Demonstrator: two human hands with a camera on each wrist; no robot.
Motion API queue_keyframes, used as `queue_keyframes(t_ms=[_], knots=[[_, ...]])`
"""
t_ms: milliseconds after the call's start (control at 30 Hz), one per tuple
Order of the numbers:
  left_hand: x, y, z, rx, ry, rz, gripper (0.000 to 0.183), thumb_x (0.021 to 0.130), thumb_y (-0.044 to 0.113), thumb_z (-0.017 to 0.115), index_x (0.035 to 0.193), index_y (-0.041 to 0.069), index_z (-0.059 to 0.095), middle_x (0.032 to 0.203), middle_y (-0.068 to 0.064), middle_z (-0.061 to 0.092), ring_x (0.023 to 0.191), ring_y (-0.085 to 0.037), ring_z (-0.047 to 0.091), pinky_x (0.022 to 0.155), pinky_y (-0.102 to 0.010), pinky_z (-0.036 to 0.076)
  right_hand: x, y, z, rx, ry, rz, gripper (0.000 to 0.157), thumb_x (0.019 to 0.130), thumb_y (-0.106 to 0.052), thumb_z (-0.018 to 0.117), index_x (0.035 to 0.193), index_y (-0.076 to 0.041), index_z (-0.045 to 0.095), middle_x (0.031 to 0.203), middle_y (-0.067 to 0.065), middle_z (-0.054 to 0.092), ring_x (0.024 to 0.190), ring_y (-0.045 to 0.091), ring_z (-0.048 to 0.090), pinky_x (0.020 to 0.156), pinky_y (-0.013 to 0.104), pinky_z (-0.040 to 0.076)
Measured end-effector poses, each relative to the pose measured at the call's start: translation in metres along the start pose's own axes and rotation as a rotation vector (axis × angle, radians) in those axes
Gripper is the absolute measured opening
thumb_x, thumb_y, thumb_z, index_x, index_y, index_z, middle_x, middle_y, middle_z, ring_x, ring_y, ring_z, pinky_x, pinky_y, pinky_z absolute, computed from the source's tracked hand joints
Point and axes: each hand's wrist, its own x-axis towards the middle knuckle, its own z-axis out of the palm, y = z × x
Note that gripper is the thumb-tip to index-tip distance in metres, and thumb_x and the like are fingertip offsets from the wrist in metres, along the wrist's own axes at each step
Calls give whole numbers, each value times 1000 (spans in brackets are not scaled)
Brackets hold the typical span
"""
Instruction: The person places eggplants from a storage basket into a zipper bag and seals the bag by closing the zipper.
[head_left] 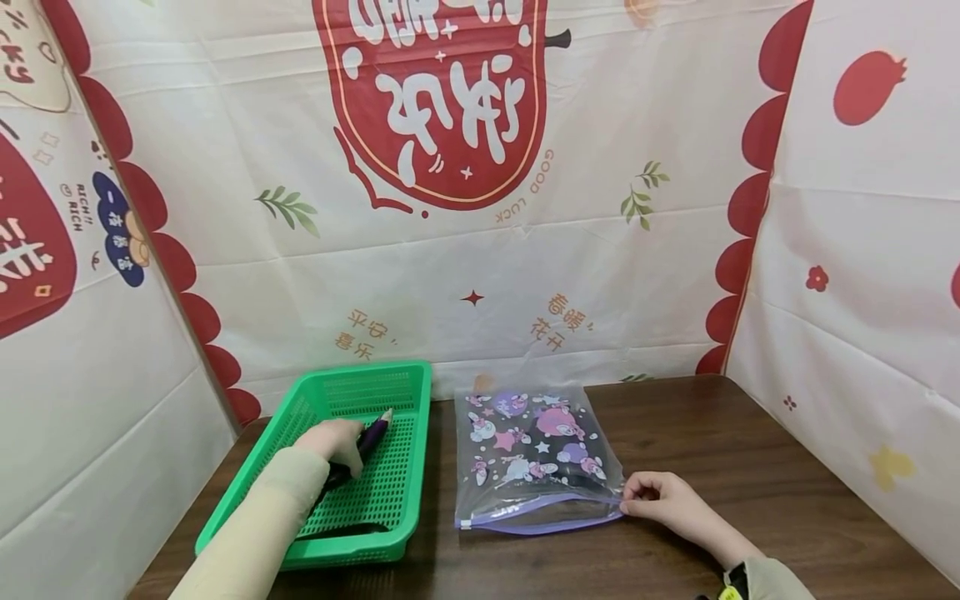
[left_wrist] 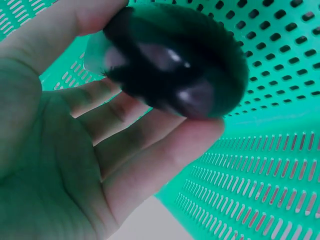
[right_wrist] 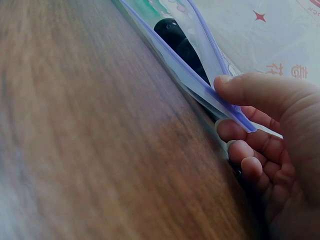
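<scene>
Inside the green basket [head_left: 416,467], my left hand [head_left: 335,442] grips a dark purple eggplant [head_left: 373,435], whose paler tip points to the back right. In the left wrist view the thumb and fingers curl round this glossy eggplant [left_wrist: 210,65]. Another long dark item [head_left: 345,531] lies near the basket's front side. My right hand [head_left: 663,504] pinches the right corner of a clear zip bag [head_left: 480,467] with cartoon prints. The bag's purple zip edge [right_wrist: 205,30] gapes open, and a dark rounded item [right_wrist: 170,32] shows inside it.
The basket and bag lie side by side on a brown wooden table [head_left: 675,425]. A printed white cloth [head_left: 420,275] hangs behind the table and along both sides.
</scene>
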Motion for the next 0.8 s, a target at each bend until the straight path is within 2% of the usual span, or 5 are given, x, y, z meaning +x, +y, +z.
queue_keyframes(t_ms=[133, 333, 400, 800], knots=[[-3, 0, -3, 11, 11, 1, 62, 72, 8, 80, 128, 3, 55, 108, -13, 59, 83, -26, 54, 65, -42, 48, 0, 0, 0, -9, 3, -4, 12, 84, -17, 74, 79, -14, 64, 72, -7, 57, 65, 4, 50, 59, 25, 41], [-11, -1, -8, -22, 54, 15, 36, 72, 5, 74, 104, 8, 59, 86, -9, 57, 71, -26, 55, 58, -39, 47, 1, 1, 0, -5, 4, -6, 12, 84, -16, 74, 79, -13, 64, 72, -7, 57, 66, 4, 50, 59, 24, 41], [-15, -1, -10, -29, 73, 24, 33, 71, 6, 74, 100, 9, 59, 83, -8, 56, 69, -25, 55, 56, -38, 47, 1, 1, -1, -3, 4, -3, 12, 84, -16, 74, 79, -13, 64, 72, -7, 57, 66, 4, 50, 59, 24, 41], [-26, -7, -14, -10, 130, 27, 28, 70, 10, 74, 94, 10, 59, 81, -6, 57, 69, -24, 55, 57, -38, 46, 1, 1, -1, -15, 3, -3, 12, 84, -16, 74, 79, -13, 64, 72, -7, 57, 66, 4, 50, 59, 24, 41]])
